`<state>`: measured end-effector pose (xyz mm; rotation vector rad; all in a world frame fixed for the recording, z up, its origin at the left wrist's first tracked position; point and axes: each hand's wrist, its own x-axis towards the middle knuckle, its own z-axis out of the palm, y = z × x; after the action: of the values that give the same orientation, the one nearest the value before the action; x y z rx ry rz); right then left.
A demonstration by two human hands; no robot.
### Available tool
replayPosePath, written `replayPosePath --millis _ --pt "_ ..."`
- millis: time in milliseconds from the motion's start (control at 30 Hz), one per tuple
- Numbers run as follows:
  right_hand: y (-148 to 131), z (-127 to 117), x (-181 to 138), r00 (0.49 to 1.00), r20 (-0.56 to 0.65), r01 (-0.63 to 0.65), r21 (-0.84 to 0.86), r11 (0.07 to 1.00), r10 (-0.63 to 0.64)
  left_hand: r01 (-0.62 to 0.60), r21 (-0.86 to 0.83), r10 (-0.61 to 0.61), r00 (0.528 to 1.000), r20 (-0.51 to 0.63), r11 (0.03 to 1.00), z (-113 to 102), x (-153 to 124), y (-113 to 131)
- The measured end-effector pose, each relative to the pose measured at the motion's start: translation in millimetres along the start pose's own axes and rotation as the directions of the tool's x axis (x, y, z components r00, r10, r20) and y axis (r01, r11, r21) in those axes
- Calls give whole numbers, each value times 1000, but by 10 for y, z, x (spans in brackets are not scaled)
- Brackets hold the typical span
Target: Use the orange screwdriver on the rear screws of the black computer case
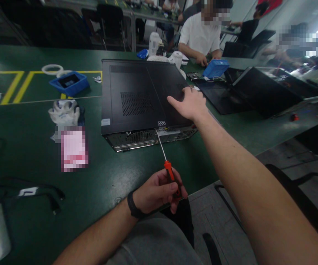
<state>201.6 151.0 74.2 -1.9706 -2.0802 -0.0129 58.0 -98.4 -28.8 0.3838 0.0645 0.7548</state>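
A black desktop computer case (139,97) lies flat on the green table (98,176), its rear panel facing me. My right hand (189,104) rests flat on the case's top cover near its right edge, fingers spread. My left hand (159,191) is closed around the orange handle of a screwdriver (166,158). The thin shaft points away from me, and its tip touches the rear edge of the case.
A blue tray (69,82), tape rolls (52,69) and white gloves (64,112) lie to the left. Black cables (37,193) sit near the front left. Another open case (258,92) and a blue bin (216,68) stand at the right. A person in a white shirt (200,35) works opposite. Chairs (299,184) stand to my right.
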Motion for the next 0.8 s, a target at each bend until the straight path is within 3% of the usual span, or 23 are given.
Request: replayPosePath --millis 167,467,800 --pt "-9 -11 -8 1000 16 -2 -7 1000 2 58 -29 -59 997 -39 998 70 -3 38" --pt "-16 -17 -20 1000 9 -1 8 1000 1 -1 13 1 1000 7 1000 29 -1 -9" --pt "1 4 1 1000 10 4 19 1000 -4 8 -20 -9 1000 -30 1000 93 -9 32"
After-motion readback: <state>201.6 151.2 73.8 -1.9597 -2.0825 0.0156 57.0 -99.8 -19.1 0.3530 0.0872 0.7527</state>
